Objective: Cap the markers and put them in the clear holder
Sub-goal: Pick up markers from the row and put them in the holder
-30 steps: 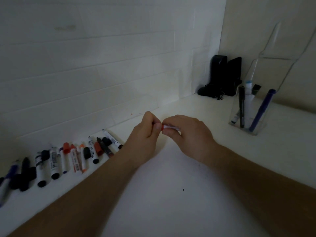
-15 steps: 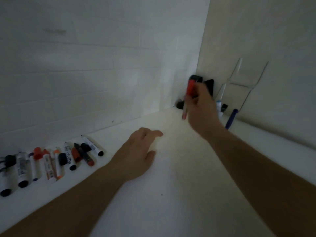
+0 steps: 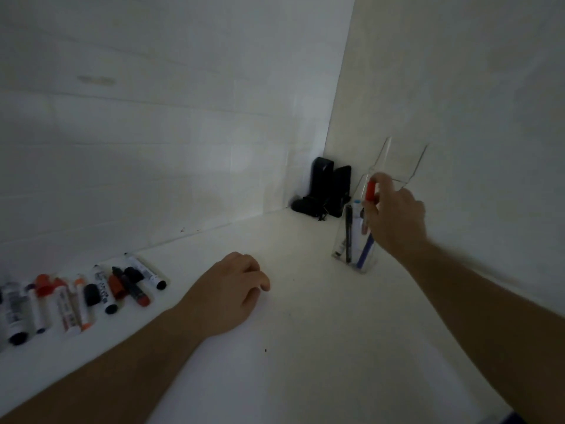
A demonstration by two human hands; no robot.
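At far right, right hand [image 3: 397, 215] fingers pinching red-capped marker [image 3: 370, 192] above clear holder [image 3: 356, 240]. Left hand [image 3: 232, 289] loosely curled, empty. Lower upright, then release.

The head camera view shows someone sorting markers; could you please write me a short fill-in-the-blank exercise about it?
1. The right hand holds a marker with a ____ cap at the clear holder.
2. The left hand rests on the ____ surface and holds nothing.
3. The loose markers lie along the wall to the ____ of the left hand.

Missing words: red; white; left
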